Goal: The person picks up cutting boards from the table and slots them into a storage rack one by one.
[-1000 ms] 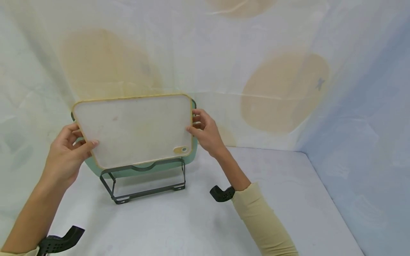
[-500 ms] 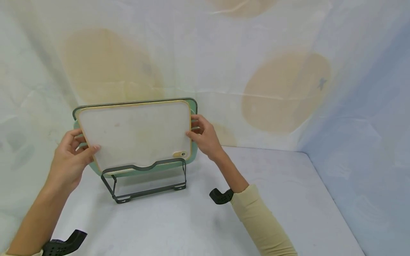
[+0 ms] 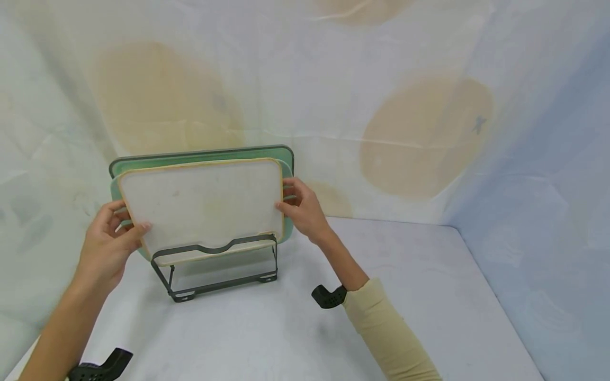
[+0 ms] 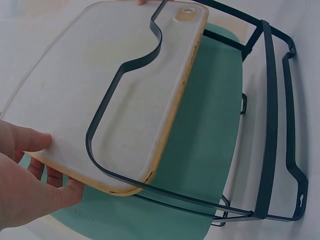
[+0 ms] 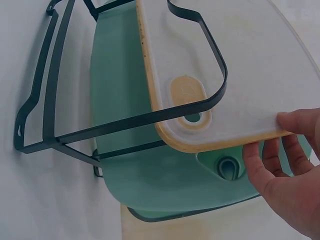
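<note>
**Seating a white cutting board in the front slot of a wire rack**

Lowering the white cutting board [image 3: 202, 206] evenly is the point to watch: both short ends should descend level, so that the bottom edge drops behind the rack's curved front rail and settles in one slot rather than bridging two. In my judgement the board should rest fully on the rack's base before either grasp lets go, since a tilted board could slide sideways out of the frame.

The left hand [image 3: 107, 246] grasps the board's left end, thumb on the front face and fingers behind. The right hand [image 3: 302, 209] grasps the right end in the same manner.

The board stands nearly upright, its lower edge already behind the front rail of the black wire rack [image 3: 216, 275]. It is white, faintly stained, with a tan rim and a tan-ringed hanging hole at one lower corner. A green cutting board [image 3: 200, 156], slightly larger, stands just behind it in the same rack. The rack sits on a white table [image 3: 381, 254] before a draped backdrop
</note>
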